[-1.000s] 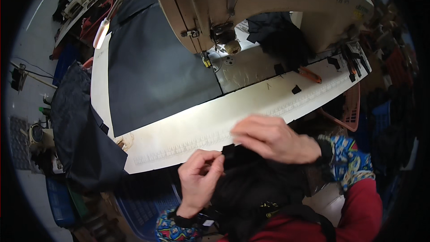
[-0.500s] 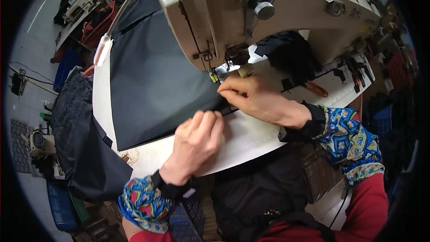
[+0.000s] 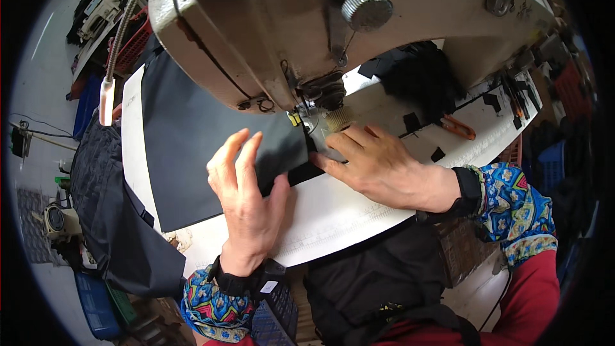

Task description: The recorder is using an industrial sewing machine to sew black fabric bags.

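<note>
A large dark grey-black fabric piece (image 3: 192,154) lies flat on the white table beside the sewing machine's presser foot, its right edge close to the needle area. My left hand (image 3: 243,195) is over the fabric's near edge, fingers spread and raised, thumb low by the cloth. At the fabric's right corner is my right hand (image 3: 384,170), thumb and curled fingers closed about the black edge, just below the ridged knob (image 3: 338,118). Its fingertips are partly hidden. Above both hands looms the beige sewing machine (image 3: 237,32).
Black scraps (image 3: 419,80) are heaped under the machine arm. An orange-handled tool (image 3: 458,127) lies to the right on the table (image 3: 333,224). A flexible lamp neck (image 3: 128,19) hangs at left, above more dark cloth (image 3: 112,205) draped off the table.
My left hand has gone from curled to spread and shifted left and up over the fabric. My right hand stays near the needle, its pinch looser. The machine appears larger and closer.
</note>
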A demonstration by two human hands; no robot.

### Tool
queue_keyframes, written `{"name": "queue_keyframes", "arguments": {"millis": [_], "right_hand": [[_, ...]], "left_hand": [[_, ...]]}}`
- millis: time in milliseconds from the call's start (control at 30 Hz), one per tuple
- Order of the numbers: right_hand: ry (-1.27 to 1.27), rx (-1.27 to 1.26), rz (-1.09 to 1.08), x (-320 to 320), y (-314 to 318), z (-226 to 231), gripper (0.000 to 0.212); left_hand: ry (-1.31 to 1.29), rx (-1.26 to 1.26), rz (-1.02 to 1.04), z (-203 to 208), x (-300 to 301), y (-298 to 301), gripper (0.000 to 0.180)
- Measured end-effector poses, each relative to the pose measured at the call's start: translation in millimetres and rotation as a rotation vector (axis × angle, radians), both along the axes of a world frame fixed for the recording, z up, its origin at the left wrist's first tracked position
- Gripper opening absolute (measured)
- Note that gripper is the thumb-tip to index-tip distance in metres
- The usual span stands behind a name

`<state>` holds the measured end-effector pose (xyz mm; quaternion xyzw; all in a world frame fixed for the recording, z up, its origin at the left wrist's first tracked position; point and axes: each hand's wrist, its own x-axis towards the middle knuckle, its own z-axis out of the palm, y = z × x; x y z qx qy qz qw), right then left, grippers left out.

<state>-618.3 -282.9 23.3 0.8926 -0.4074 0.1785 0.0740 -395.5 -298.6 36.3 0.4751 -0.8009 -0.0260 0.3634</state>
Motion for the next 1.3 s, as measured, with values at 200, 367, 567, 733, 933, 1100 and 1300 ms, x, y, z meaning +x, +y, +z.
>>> {"name": "queue_keyframes", "arguments": {"millis": [200, 367, 567, 733, 933, 1100, 1300], "right_hand": [[-0.04, -0.031, -0.007, -0.8, -5.1, -3.5, 0.026], [-0.023, 0.049, -0.008, -2.7, 2.1, 11.0, 0.03], [-0.329, -0.068, -0.193, -76.6, 29.4, 12.5, 0.037], [-0.124, -0.567, -0.829, -170.5, 43.9, 3.6, 0.041], [-0.097, -0.455, -0.905, -204.0, 58.4, -12.4, 0.052], [-0.105, -0.248, -0.866, -205.3, 66.7, -24.6, 0.052], [-0.32, -0.296, -0.872, -213.1, 67.5, 16.6, 0.042]], "left_hand": [[-0.11, 0.076, -0.339, -6.5, 6.1, -4.6, 0.028], [-0.215, -0.011, -0.404, -11.7, 6.4, -6.9, 0.028], [-0.28, -0.054, -0.384, -13.0, 10.3, -28.5, 0.025], [-0.215, -0.065, -0.411, -15.9, 12.5, -53.7, 0.023], [-0.197, -0.068, -0.364, -15.6, 9.2, -74.6, 0.022], [-0.196, -0.075, -0.345, -18.7, 7.0, -71.6, 0.022], [-0.193, -0.037, -0.316, -19.4, 6.4, -70.5, 0.024]]}}
